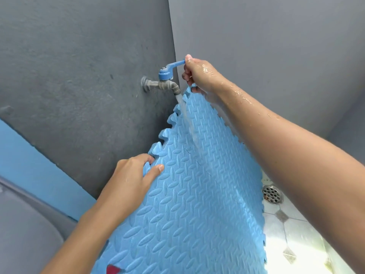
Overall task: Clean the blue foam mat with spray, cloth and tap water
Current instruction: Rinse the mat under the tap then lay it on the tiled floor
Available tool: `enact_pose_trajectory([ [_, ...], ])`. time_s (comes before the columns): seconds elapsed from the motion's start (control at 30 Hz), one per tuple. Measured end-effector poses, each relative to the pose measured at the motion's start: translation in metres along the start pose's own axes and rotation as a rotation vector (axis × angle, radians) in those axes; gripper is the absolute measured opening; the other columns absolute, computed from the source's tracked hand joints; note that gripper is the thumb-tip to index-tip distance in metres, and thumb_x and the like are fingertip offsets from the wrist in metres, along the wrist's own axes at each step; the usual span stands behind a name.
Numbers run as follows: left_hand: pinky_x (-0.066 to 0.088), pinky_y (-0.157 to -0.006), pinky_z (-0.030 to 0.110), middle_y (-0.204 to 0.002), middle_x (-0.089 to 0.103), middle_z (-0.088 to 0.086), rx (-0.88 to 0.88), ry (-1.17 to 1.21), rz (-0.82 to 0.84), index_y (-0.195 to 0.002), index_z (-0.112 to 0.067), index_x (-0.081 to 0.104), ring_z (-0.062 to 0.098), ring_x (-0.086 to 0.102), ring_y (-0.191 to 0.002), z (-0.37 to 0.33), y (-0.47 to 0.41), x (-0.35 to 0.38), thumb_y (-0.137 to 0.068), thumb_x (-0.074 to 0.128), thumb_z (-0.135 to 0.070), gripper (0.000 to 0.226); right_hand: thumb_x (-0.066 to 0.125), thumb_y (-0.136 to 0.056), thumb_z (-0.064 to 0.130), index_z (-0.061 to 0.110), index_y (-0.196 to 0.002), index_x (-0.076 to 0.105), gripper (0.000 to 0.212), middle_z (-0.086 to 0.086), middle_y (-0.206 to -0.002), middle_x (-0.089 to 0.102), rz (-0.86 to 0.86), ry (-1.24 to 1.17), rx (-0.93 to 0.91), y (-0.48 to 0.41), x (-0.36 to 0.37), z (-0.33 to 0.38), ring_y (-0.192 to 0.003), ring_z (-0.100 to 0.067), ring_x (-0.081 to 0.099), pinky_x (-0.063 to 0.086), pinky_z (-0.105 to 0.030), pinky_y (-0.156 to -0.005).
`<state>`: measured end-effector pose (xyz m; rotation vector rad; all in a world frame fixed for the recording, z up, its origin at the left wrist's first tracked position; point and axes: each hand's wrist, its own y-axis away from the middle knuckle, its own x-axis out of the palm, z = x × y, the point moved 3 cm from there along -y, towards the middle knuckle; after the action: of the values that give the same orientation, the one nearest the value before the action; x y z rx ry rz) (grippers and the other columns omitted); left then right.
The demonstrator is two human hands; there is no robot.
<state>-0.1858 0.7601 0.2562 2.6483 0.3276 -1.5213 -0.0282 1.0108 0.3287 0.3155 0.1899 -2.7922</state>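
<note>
Rinsing under way in a grey-walled washroom corner: blue foam mat [193, 204] held tilted beneath the wall tap [162, 85], its toothed upper edge propped just below the spout, diamond-embossed face up. Stream of water [187, 119] running from the spout down the mat's middle toward a tiled floor [292, 240] and round floor drain [272, 194]. Left hand [132, 180] clamped on the mat's left edge, thumb on top, fingers curled round the teeth. Right hand [199, 74], wet, fingers closed on the tip of the blue tap lever [173, 66]. Rinse step judged in hand, spray and cloth work seemingly done. Next move likely calling for shifting the mat under the flow, then turning the lever shut. Small red object [112, 269] at the mat's lower edge, not identifiable.
</note>
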Motion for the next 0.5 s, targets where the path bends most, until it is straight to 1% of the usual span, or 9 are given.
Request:
enact_pose_trajectory([
  [0.1,0.039,-0.049,0.030,-0.056,0.054,-0.003,0.006,0.005,0.023,-0.119,-0.022,0.066,0.006,0.047,-0.036,0.002,-0.001,0.003,-0.098,0.054,-0.052,0.038,0.030,-0.106,0.045,0.024,-0.073,0.041,0.041,0.004,-0.072,0.048,0.123,-0.039,0.058,-0.017,0.014,0.002,-0.071,-0.017,0.035,0.033,-0.031,-0.066],
  [0.2,0.045,-0.055,0.031,-0.069,0.064,-0.002,0.026,0.040,0.031,-0.121,-0.019,0.068,0.007,0.051,-0.042,-0.004,-0.005,0.002,-0.098,0.057,-0.049,0.039,0.034,-0.105,0.052,0.024,-0.076,0.047,0.043,0.004,-0.073,0.051,0.270,-0.174,0.116,-0.028,0.018,-0.003,-0.063,-0.015,0.038,0.033,-0.029,-0.060],
  [0.23,0.044,-0.056,0.029,-0.070,0.065,-0.005,0.027,0.073,0.041,-0.121,-0.018,0.069,0.005,0.052,-0.044,-0.006,-0.005,0.001,-0.098,0.059,-0.047,0.038,0.035,-0.104,0.053,0.023,-0.079,0.050,0.042,0.003,-0.074,0.053,0.279,-0.168,0.142,-0.026,0.017,-0.004,-0.062,-0.014,0.041,0.034,-0.029,-0.059],
  [0.3,0.041,-0.059,0.028,-0.073,0.065,-0.006,0.021,0.113,0.072,-0.122,-0.016,0.069,0.004,0.053,-0.047,-0.014,-0.003,-0.003,-0.098,0.061,-0.043,0.037,0.038,-0.105,0.051,0.021,-0.088,0.058,0.040,0.002,-0.081,0.060,0.269,-0.049,0.186,-0.018,0.012,0.005,-0.067,-0.014,0.047,0.037,-0.028,-0.060],
  [0.37,0.044,-0.066,0.029,-0.082,0.071,-0.002,0.041,0.114,0.108,-0.121,-0.015,0.070,0.007,0.059,-0.056,-0.027,0.001,-0.013,-0.098,0.063,-0.042,0.036,0.046,-0.105,0.039,0.016,-0.100,0.066,0.031,0.000,-0.091,0.065,0.228,0.197,0.174,-0.007,0.001,0.023,-0.078,-0.015,0.052,0.042,-0.028,-0.062],
  [0.4,0.045,-0.069,0.028,-0.088,0.074,-0.001,0.051,0.130,0.123,-0.121,-0.014,0.070,0.010,0.064,-0.067,-0.034,0.005,-0.021,-0.098,0.063,-0.040,0.036,0.050,-0.103,0.026,0.015,-0.108,0.069,0.023,-0.002,-0.097,0.068,0.214,0.325,0.162,0.000,-0.008,0.031,-0.083,-0.016,0.055,0.047,-0.030,-0.066],
  [0.43,0.043,-0.071,0.026,-0.093,0.075,0.000,0.056,0.151,0.138,-0.121,-0.013,0.071,0.017,0.067,-0.077,-0.042,0.009,-0.030,-0.098,0.064,-0.038,0.034,0.049,-0.098,0.010,0.017,-0.115,0.071,0.029,-0.002,-0.106,0.071,0.221,0.439,0.154,0.008,-0.018,0.040,-0.092,-0.015,0.060,0.051,-0.031,-0.074],
  [0.47,0.040,-0.071,0.024,-0.096,0.076,-0.001,0.064,0.167,0.153,-0.119,-0.013,0.072,0.020,0.068,-0.083,-0.050,0.012,-0.040,-0.097,0.066,-0.035,0.032,0.044,-0.090,-0.002,0.022,-0.120,0.071,0.046,0.000,-0.116,0.071,0.254,0.548,0.157,0.019,-0.029,0.049,-0.103,-0.014,0.062,0.052,-0.029,-0.083],
  [0.5,0.038,-0.070,0.021,-0.097,0.077,-0.001,0.073,0.174,0.175,-0.118,-0.013,0.073,0.020,0.068,-0.084,-0.059,0.015,-0.051,-0.097,0.068,-0.032,0.029,0.040,-0.083,-0.008,0.026,-0.123,0.070,0.060,0.003,-0.123,0.070,0.307,0.651,0.164,0.032,-0.041,0.056,-0.112,-0.014,0.061,0.050,-0.029,-0.092],
])
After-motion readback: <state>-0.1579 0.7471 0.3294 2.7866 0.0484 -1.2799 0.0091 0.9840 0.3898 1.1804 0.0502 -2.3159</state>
